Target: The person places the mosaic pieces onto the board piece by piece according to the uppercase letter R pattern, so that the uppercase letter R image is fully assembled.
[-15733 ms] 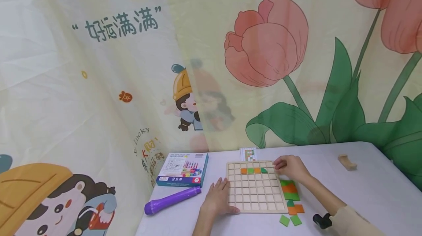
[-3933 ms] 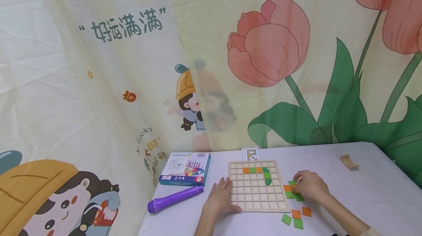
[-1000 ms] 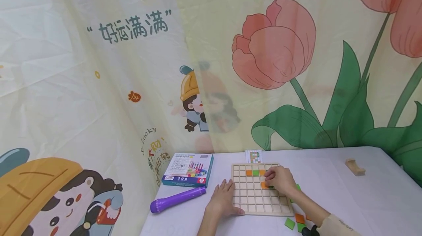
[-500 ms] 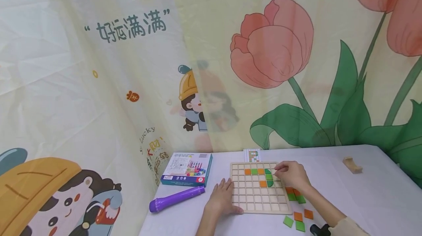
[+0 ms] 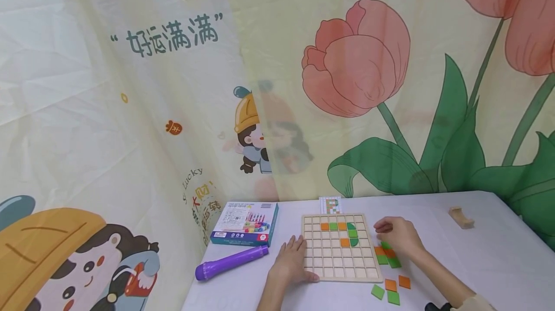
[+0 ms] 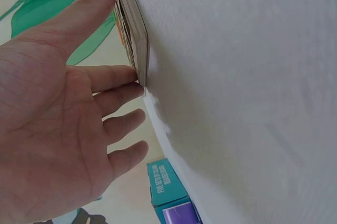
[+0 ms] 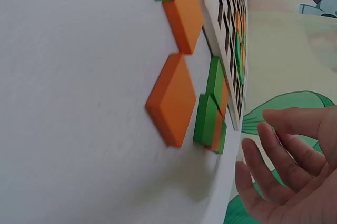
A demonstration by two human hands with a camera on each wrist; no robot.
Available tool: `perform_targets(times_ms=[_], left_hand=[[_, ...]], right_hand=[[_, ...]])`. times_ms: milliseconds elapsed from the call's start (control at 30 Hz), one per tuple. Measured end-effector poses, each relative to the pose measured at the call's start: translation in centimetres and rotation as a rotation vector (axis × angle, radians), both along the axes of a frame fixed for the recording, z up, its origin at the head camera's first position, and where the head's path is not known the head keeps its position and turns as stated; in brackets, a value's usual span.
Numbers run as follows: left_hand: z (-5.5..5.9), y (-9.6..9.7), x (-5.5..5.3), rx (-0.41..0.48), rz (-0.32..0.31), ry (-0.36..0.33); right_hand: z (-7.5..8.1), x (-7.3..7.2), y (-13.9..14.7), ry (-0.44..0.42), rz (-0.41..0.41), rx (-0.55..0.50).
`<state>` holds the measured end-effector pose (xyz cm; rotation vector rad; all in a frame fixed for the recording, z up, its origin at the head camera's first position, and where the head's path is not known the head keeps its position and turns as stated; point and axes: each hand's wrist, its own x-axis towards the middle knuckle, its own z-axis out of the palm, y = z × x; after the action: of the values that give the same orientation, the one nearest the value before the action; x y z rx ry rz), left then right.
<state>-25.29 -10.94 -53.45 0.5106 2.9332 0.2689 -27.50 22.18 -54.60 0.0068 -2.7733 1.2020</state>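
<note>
A wooden grid board lies on the white table. My left hand steadies its near left side, fingers extended and touching the edge. In the board's upper right, orange and green square tiles form a row that ends in a rounded green piece. Below it come a green square, another rounded green piece and an orange tile. Just right of the board, my right hand hovers near the tile pile, fingers loosely bent, nothing visible in them.
Loose orange and green tiles lie by the board's near right corner. A small pattern card sits behind the board. To the left are a box and a purple tube; a curved wooden block lies far right.
An orange tile now sits left of the lower rounded green piece. My right hand has withdrawn from it, rightward off the board toward the pile. My left hand stays at the board's edge.
</note>
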Motion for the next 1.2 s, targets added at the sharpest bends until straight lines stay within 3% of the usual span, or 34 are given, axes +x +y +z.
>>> perform_targets(times_ms=[500,867,1200], left_hand=[[-0.2,-0.1,0.1,-0.009,-0.002,0.004],[-0.3,-0.1,-0.1,-0.013,-0.004,0.010],[-0.3,0.0,-0.1,-0.012,-0.001,0.007]], right_hand=[[-0.8,0.5,2.2,-0.139,0.066,0.047],[-0.6,0.3,2.4,-0.088,0.038,0.079],[-0.1,0.1,2.5,-0.051,0.043,-0.008]])
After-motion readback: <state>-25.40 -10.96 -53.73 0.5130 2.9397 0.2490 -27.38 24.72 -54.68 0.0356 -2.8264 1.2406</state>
